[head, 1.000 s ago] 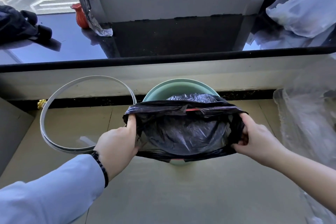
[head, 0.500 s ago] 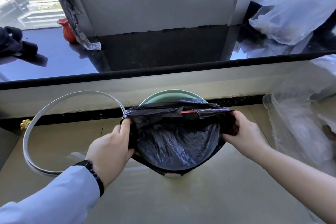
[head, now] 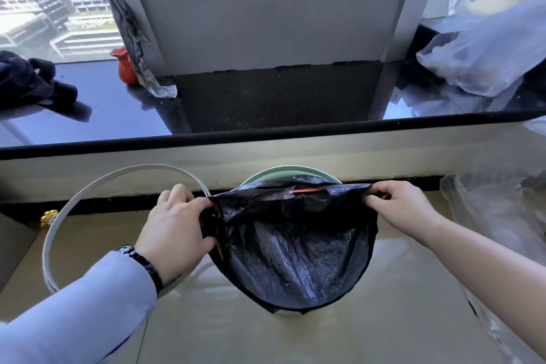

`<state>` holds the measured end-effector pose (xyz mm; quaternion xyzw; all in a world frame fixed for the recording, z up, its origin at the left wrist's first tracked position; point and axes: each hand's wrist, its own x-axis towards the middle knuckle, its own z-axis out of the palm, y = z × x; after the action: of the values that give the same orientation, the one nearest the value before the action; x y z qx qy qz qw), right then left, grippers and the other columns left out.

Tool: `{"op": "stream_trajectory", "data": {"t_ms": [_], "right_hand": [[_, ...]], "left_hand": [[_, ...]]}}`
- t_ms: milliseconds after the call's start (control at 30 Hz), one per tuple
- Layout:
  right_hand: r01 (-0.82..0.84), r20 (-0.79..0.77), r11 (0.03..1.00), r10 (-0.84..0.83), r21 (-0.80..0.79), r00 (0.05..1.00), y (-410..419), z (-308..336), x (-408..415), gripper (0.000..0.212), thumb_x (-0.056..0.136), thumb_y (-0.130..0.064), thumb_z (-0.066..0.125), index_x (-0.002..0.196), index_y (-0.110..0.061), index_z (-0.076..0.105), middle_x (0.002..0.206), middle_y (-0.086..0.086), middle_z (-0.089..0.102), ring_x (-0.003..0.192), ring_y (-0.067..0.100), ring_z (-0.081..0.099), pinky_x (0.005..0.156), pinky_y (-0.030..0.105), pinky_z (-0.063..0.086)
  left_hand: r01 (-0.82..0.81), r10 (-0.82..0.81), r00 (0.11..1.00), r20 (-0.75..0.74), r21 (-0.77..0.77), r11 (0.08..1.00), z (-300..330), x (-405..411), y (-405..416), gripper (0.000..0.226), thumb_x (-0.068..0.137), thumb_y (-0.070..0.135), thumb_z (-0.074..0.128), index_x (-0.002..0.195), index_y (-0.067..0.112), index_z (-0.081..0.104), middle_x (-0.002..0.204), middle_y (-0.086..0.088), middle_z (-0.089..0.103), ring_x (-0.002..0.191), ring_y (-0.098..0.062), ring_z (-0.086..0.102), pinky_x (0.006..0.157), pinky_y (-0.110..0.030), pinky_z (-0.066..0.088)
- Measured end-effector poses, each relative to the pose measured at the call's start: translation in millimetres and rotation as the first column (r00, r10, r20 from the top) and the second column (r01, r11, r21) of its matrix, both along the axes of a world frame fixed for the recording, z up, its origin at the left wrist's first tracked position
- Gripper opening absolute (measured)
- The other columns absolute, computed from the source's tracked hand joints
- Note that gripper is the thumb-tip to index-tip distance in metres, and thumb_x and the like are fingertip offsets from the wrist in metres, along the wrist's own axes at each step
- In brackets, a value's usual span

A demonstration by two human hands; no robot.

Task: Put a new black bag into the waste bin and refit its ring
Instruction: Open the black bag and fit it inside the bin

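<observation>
Both hands pinch the black bag's mouth over the waste bin

Left hand (head: 174, 227), palm down, sleeve and wristband at the wrist, fingers (head: 180, 195) closed on the black bag (head: 295, 248) at its left edge; right hand (head: 401, 207), forearm bare, fingers pinched on the right edge. The bag lines the green waste bin (head: 291, 173) on the floor; its near hem is folded over the rim. The white ring (head: 97, 186) stands beside the bin, left, against the wall

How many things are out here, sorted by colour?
Black: 2, the black bag held by the left hand and right hand, and a dark cloth
Green: 1, the waste bin
White: 1, the ring
Red: 1, a vase
Clear: 2, plastic bags
Total: 7
</observation>
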<state>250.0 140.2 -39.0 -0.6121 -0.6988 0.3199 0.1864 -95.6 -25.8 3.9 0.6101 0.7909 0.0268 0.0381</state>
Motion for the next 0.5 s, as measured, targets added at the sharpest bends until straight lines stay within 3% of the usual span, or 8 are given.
{"op": "stream_trajectory", "data": {"t_ms": [67, 167, 233, 267, 367, 433, 500], "right_hand": [[0.007, 0.067, 1.000, -0.008, 0.008, 0.998, 5.4, 5.2, -5.5, 0.014, 0.082, -0.031, 0.071, 0.069, -0.031, 0.076, 0.073, -0.008, 0.072, 0.074, 0.012, 0.064, 0.065, 0.029, 0.049], [0.033, 0.126, 0.999, -0.029, -0.033, 0.992, 12.3, 10.7, -15.8, 0.036, 0.079, -0.028, 0.067, 0.047, -0.018, 0.056, 0.043, -0.008, 0.051, 0.052, 0.017, 0.048, 0.051, 0.029, 0.038], [0.055, 0.140, 0.997, -0.048, -0.051, 0.989, 17.1, 15.5, -26.0, 0.040, 0.077, -0.025, 0.067, 0.044, -0.014, 0.048, 0.042, -0.005, 0.039, 0.050, 0.019, 0.038, 0.048, 0.029, 0.030], [0.056, 0.139, 0.997, -0.048, -0.052, 0.989, 20.1, 17.5, -31.4, 0.037, 0.077, -0.024, 0.067, 0.045, -0.014, 0.052, 0.045, -0.005, 0.045, 0.053, 0.020, 0.043, 0.049, 0.028, 0.033], [0.024, 0.168, 0.999, -0.017, -0.035, 0.986, 26.1, 25.4, -48.3, 0.008, 0.077, -0.022, 0.072, 0.077, -0.023, 0.079, 0.081, 0.000, 0.075, 0.083, 0.022, 0.067, 0.071, 0.026, 0.051], [0.025, 0.190, 1.000, -0.021, -0.017, 0.982, 27.3, 24.3, -56.6, 0.024, 0.077, -0.021, 0.073, 0.100, -0.023, 0.081, 0.098, 0.001, 0.078, 0.097, 0.023, 0.069, 0.085, 0.029, 0.056], [0.032, 0.194, 0.999, -0.033, 0.010, 0.980, 25.5, 19.4, -62.0, 0.027, 0.079, -0.020, 0.073, 0.104, -0.023, 0.080, 0.102, 0.002, 0.078, 0.099, 0.024, 0.069, 0.086, 0.031, 0.056]], "left_hand": [[-0.025, 0.028, 0.997, 0.079, -0.039, 0.999, 1.6, -0.6, 9.2, 0.062, 0.069, 0.031, 0.076, 0.130, 0.027, 0.064, 0.099, 0.003, 0.040, 0.108, -0.027, 0.046, 0.097, -0.033, 0.042], [-0.037, 0.050, 0.981, 0.190, -0.071, 0.997, 0.6, 1.7, 21.8, 0.058, 0.073, 0.023, 0.069, 0.130, 0.018, 0.062, 0.098, 0.002, 0.052, 0.110, -0.026, 0.055, 0.092, -0.030, 0.044], [-0.039, 0.048, 0.977, 0.208, -0.048, 0.998, 0.6, 5.6, 28.4, 0.040, 0.075, 0.020, 0.065, 0.114, 0.010, 0.067, 0.090, 0.000, 0.065, 0.098, -0.024, 0.057, 0.081, -0.029, 0.044], [-0.035, 0.042, 0.978, 0.206, -0.038, 0.999, 0.9, 7.9, 31.2, 0.030, 0.076, 0.019, 0.063, 0.103, 0.008, 0.068, 0.085, -0.001, 0.069, 0.092, -0.023, 0.057, 0.076, -0.029, 0.043], [-0.042, 0.053, 0.979, 0.196, -0.061, 0.997, 2.0, 14.6, 38.5, 0.015, 0.077, 0.025, 0.060, 0.077, 0.010, 0.060, 0.079, -0.003, 0.068, 0.082, -0.025, 0.057, 0.066, -0.031, 0.041], [-0.052, 0.070, 0.980, 0.187, -0.101, 0.994, 0.4, 17.9, 41.4, 0.019, 0.078, 0.031, 0.057, 0.069, 0.016, 0.050, 0.082, -0.005, 0.063, 0.085, -0.028, 0.057, 0.068, -0.032, 0.042], [-0.056, 0.071, 0.986, 0.150, -0.103, 0.993, -2.2, 18.5, 44.0, 0.018, 0.081, 0.034, 0.054, 0.074, 0.018, 0.050, 0.088, -0.004, 0.056, 0.097, -0.031, 0.057, 0.080, -0.035, 0.048]]}}
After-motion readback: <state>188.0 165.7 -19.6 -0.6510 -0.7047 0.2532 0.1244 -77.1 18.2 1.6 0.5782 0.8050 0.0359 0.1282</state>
